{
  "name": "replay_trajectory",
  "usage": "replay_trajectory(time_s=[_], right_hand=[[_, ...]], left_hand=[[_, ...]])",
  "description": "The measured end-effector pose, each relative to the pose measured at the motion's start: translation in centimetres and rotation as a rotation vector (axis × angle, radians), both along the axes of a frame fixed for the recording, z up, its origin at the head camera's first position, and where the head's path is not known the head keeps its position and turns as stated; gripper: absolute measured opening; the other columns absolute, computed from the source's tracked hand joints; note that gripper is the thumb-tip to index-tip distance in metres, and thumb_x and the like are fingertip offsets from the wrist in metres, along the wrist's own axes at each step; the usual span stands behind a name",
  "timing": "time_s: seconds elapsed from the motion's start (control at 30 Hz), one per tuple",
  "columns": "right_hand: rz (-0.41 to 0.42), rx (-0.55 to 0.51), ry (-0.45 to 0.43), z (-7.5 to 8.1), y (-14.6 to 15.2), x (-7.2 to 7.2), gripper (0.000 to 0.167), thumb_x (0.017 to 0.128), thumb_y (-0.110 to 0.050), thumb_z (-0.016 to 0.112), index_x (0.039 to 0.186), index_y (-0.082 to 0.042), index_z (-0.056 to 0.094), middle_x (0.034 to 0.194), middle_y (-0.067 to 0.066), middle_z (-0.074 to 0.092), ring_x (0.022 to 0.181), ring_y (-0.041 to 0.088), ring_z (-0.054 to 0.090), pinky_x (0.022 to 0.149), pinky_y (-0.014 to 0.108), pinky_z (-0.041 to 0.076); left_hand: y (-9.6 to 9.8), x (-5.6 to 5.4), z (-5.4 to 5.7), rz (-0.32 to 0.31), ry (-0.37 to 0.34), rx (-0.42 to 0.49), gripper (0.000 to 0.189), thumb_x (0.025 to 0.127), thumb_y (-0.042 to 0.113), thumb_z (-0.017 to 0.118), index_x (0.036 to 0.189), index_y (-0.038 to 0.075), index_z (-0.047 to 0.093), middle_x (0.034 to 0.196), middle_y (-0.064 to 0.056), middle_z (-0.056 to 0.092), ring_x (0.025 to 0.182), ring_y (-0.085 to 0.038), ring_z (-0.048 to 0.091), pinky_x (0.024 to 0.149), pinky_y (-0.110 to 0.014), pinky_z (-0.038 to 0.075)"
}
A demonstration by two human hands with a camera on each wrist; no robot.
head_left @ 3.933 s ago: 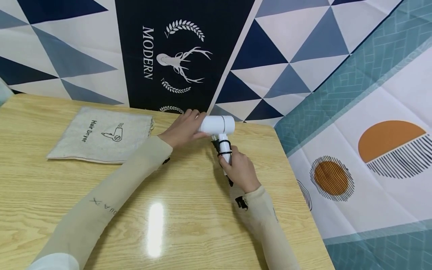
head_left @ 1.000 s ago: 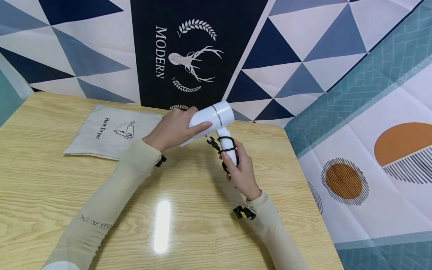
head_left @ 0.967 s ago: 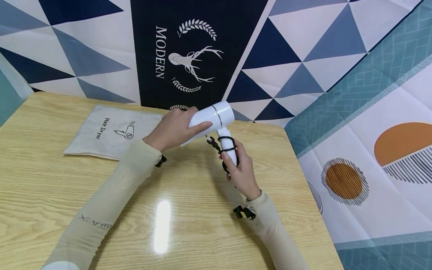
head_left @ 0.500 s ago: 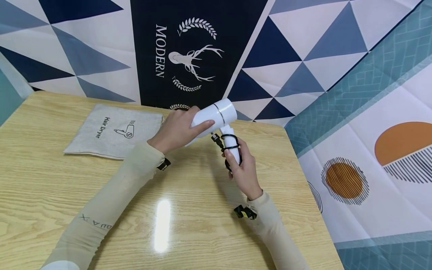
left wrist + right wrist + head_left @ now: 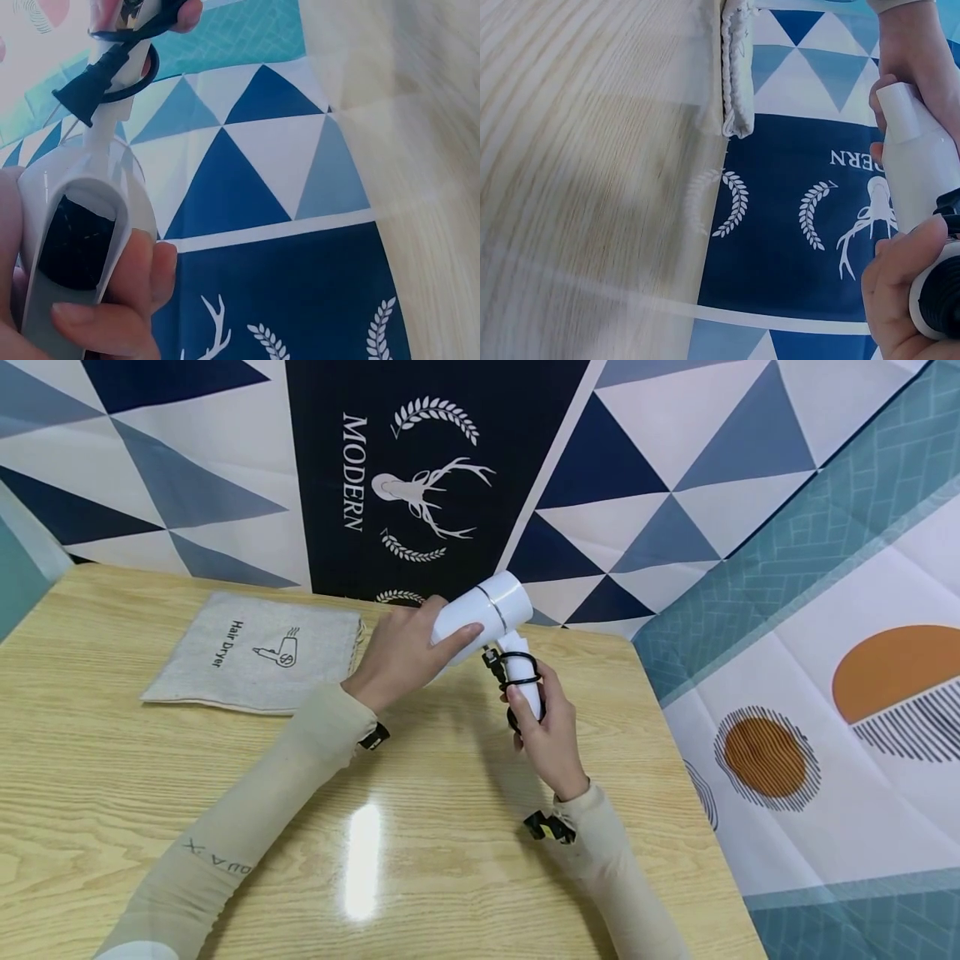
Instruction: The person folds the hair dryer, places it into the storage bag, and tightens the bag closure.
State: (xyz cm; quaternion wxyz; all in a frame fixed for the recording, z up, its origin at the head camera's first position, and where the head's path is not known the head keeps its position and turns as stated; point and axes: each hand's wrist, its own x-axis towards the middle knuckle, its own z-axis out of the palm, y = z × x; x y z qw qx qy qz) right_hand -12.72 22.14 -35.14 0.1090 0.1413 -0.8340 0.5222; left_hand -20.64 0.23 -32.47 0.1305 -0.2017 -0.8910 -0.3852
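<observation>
A white hair dryer (image 5: 480, 614) is held tilted over the back of the table. My left hand (image 5: 401, 647) grips its barrel from the left, thumb along the near side. Lower down, my right hand (image 5: 551, 731) grips the handle (image 5: 517, 668), which has a black cord (image 5: 534, 667) wound round it. The cord's plug (image 5: 492, 662) sticks out beside the handle, and the left wrist view shows the plug (image 5: 86, 86) close to the barrel. Fingers of my right hand (image 5: 904, 285) curl round the handle's end in the right wrist view.
A grey cloth bag (image 5: 255, 652) printed "Hair Dryer" lies flat at the back left of the wooden table (image 5: 300, 827). A patterned wall cloth (image 5: 390, 443) rises right behind the table's back edge. Another cloth (image 5: 825, 735) hangs beyond its right edge.
Since the earliest frame both hands have raised the hair dryer and turned its barrel from level to slanting. Over the last second it has shifted slightly up and right; both grips remain.
</observation>
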Motion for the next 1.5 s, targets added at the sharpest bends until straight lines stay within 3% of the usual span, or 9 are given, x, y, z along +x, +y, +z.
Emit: replay_trajectory(time_s=[0.17,0.37,0.53,0.63,0.8,1.03,1.17,1.33,1.5], right_hand=[[-0.016,-0.021,0.026,0.6,-0.1,0.5,0.041,0.105,-0.012,0.050,0.143,-0.003,0.041,0.099,0.023,0.064,0.055,0.036,0.053,0.040,0.039,0.048],[-0.043,-0.151,0.078,-0.4,-0.7,0.2,0.044,0.106,-0.013,0.046,0.147,-0.005,0.032,0.100,0.024,0.062,0.055,0.033,0.051,0.039,0.036,0.047],[-0.052,-0.177,0.065,-1.1,-0.8,0.0,0.046,0.105,-0.021,0.050,0.146,-0.011,0.033,0.097,0.014,0.063,0.056,0.035,0.056,0.044,0.038,0.052],[-0.090,-0.141,0.064,-1.0,-0.8,-0.1,0.049,0.103,-0.027,0.056,0.144,-0.011,0.036,0.092,0.014,0.064,0.058,0.032,0.061,0.048,0.039,0.055],[-0.240,-0.016,0.060,-0.7,-0.7,-0.2,0.061,0.095,-0.043,0.066,0.139,-0.011,0.039,0.086,0.012,0.064,0.058,0.021,0.064,0.048,0.036,0.054],[-0.375,0.063,0.126,-0.4,-0.1,-0.3,0.051,0.096,-0.044,0.063,0.131,-0.011,0.047,0.084,0.007,0.066,0.060,0.018,0.064,0.048,0.034,0.050],[-0.338,0.054,0.174,-0.5,0.1,-0.1,0.046,0.099,-0.038,0.060,0.133,-0.010,0.046,0.087,0.007,0.066,0.061,0.019,0.063,0.050,0.032,0.051],[-0.267,0.020,0.245,-0.6,0.4,0.0,0.042,0.102,-0.028,0.057,0.137,-0.008,0.043,0.086,0.008,0.063,0.059,0.031,0.060,0.047,0.030,0.052],[-0.233,-0.001,0.237,-0.6,0.1,-0.1,0.042,0.103,-0.029,0.055,0.138,-0.008,0.041,0.088,0.008,0.063,0.058,0.029,0.061,0.049,0.033,0.053]], left_hand=[[0.7,0.3,0.0,0.011,0.003,0.007,0.065,0.094,0.065,0.051,0.116,0.004,0.060,0.086,-0.010,0.067,0.066,-0.021,0.062,0.053,-0.033,0.048],[2.5,1.3,-0.8,0.016,0.046,0.109,0.063,0.097,0.059,0.052,0.119,0.000,0.056,0.080,-0.012,0.066,0.060,-0.020,0.062,0.049,-0.031,0.049],[2.5,1.5,-1.2,0.022,0.006,0.136,0.066,0.096,0.061,0.051,0.121,0.000,0.054,0.082,-0.013,0.066,0.062,-0.020,0.063,0.050,-0.032,0.050],[2.7,1.6,-1.4,0.030,-0.004,0.147,0.065,0.096,0.061,0.051,0.122,0.001,0.054,0.084,-0.012,0.066,0.064,-0.020,0.063,0.051,-0.032,0.050],[3.6,2.2,-1.7,0.028,0.009,0.166,0.065,0.097,0.059,0.051,0.128,0.002,0.051,0.093,-0.011,0.067,0.071,-0.021,0.063,0.056,-0.035,0.050],[4.5,2.9,-1.9,-0.028,0.013,0.226,0.069,0.098,0.061,0.048,0.134,0.002,0.049,0.103,-0.010,0.066,0.080,-0.019,0.063,0.062,-0.035,0.052],[4.7,3.3,-1.9,-0.042,0.018,0.259,0.067,0.099,0.059,0.048,0.135,0.003,0.049,0.105,-0.009,0.064,0.082,-0.018,0.062,0.064,-0.035,0.052],[4.9,3.8,-1.8,-0.044,0.026,0.283,0.064,0.100,0.055,0.049,0.136,0.003,0.048,0.109,-0.010,0.064,0.085,-0.020,0.062,0.067,-0.037,0.053],[4.8,4.4,-1.9,-0.022,0.015,0.315,0.063,0.100,0.054,0.048,0.137,0.004,0.046,0.109,-0.011,0.063,0.089,-0.023,0.062,0.070,-0.040,0.053]])
